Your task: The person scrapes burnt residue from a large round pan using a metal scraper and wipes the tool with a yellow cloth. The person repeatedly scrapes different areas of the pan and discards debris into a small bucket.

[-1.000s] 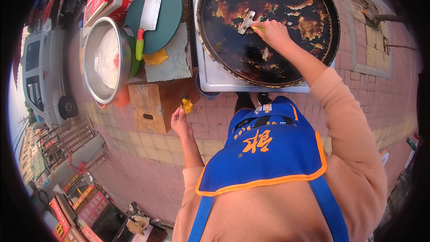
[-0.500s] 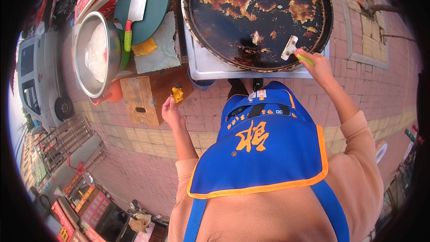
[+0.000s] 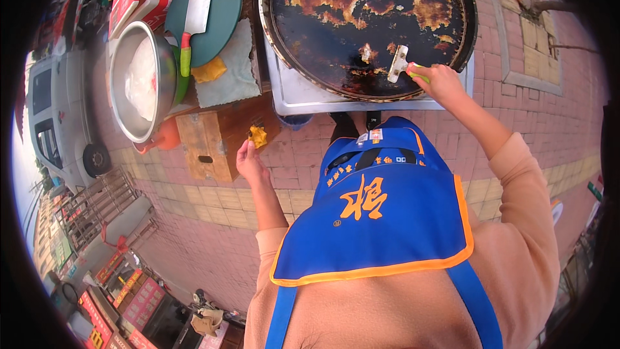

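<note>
My right hand (image 3: 444,84) is closed round the green and red handle of a scraper (image 3: 398,64). Its wide metal blade lies over the near right part of a large round black griddle (image 3: 323,39). Brown, flaky burnt residue (image 3: 433,13) covers much of the griddle's surface. Off to the left, my left hand (image 3: 250,158) pinches a crumpled yellow piece, perhaps cloth (image 3: 258,136), with dark stains, above the paving beside a wooden box. The griddle sits in a metal stand (image 3: 300,100).
Left of the griddle, a cleaver (image 3: 198,13) rests on a round green board (image 3: 226,0). Nearby are a grey cloth (image 3: 232,81), a folded yellow cloth (image 3: 210,70) and a steel bowl (image 3: 119,84) holding a white plastic-wrapped mass. Below stands a wooden box (image 3: 197,145).
My right hand has moved the scraper left across the griddle, and the blade has turned more upright. My left hand still holds the yellow piece in nearly the same place.
</note>
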`<state>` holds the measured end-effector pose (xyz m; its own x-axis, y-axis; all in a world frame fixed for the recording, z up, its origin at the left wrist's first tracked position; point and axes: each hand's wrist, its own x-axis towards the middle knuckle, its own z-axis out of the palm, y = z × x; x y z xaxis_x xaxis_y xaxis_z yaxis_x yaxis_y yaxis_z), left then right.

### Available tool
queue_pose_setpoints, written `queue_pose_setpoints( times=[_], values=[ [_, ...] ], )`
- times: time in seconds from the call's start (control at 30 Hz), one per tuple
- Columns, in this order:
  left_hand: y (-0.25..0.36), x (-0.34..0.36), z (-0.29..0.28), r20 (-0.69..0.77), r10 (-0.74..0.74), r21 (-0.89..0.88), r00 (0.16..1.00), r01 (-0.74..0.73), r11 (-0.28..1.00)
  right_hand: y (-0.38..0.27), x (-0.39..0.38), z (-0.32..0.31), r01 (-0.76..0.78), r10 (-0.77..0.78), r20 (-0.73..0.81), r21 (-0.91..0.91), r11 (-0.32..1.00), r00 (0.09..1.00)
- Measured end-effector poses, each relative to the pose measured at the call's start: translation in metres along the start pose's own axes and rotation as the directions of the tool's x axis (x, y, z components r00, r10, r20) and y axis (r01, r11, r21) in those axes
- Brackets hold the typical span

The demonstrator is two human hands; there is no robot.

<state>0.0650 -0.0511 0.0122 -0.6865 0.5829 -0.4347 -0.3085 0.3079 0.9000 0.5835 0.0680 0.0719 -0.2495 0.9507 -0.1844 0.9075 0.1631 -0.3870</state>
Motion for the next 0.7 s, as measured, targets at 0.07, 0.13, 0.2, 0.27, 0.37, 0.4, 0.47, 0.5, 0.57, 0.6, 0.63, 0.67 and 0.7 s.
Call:
queue_pose_setpoints(
  times=[0.07,0.13,0.2,0.27,0.37,0.4,0.47,0.5,0.57,0.6,0.63,0.67,0.7],
  values=[
    [0.002,0.001,-0.001,0.001,0.010,0.003,1.000,-0.010,1.000,-0.007,0.010,0.003,-0.008,0.008,0.021,-0.011,1.000,1.000],
    [0.005,0.001,-0.002,-0.017,0.020,0.012,1.000,-0.020,1.000,-0.011,0.019,0.004,0.016,-0.015,0.031,-0.015,1.000,0.999],
    [0.005,-0.001,0.001,0.014,0.048,0.063,0.999,-0.049,0.997,-0.015,0.025,0.002,0.021,-0.020,0.029,-0.035,0.999,0.999],
    [0.009,-0.003,0.000,-0.010,0.100,0.117,0.995,-0.099,0.988,-0.026,0.037,0.006,0.034,-0.033,0.027,-0.045,0.998,0.999],
    [0.015,-0.006,0.002,0.002,0.185,0.200,0.983,-0.182,0.963,-0.037,0.050,0.006,0.030,-0.026,0.069,-0.058,0.998,0.997],
    [0.016,-0.006,0.004,0.016,0.219,0.202,0.975,-0.218,0.955,-0.039,0.054,0.006,0.025,-0.021,0.066,-0.067,0.997,0.998],
    [0.018,-0.005,0.006,0.071,0.309,0.264,0.948,-0.317,0.911,-0.043,0.060,0.008,0.042,-0.037,0.061,-0.070,0.997,0.997],
    [0.019,-0.005,0.006,0.070,0.316,0.277,0.946,-0.323,0.905,-0.045,0.063,0.008,0.034,-0.029,0.063,-0.086,0.996,0.998],
    [0.017,-0.003,0.008,0.095,0.348,0.290,0.933,-0.361,0.886,-0.048,0.068,0.010,0.032,-0.023,0.091,-0.088,0.996,0.996],
    [0.016,-0.002,0.010,0.092,0.340,0.295,0.936,-0.352,0.888,-0.048,0.070,0.008,0.027,-0.017,0.093,-0.101,0.995,0.996],
    [0.015,-0.001,0.009,0.095,0.332,0.299,0.938,-0.345,0.890,-0.049,0.072,0.009,0.049,-0.045,0.063,-0.064,0.997,0.997],
    [0.014,0.001,0.009,0.103,0.334,0.303,0.937,-0.350,0.887,-0.051,0.076,0.009,0.064,-0.061,0.056,-0.045,0.997,0.997],
    [0.013,0.002,0.010,0.090,0.322,0.297,0.942,-0.334,0.895,-0.053,0.079,0.010,0.048,-0.044,0.067,-0.063,0.997,0.997]
  ],
)
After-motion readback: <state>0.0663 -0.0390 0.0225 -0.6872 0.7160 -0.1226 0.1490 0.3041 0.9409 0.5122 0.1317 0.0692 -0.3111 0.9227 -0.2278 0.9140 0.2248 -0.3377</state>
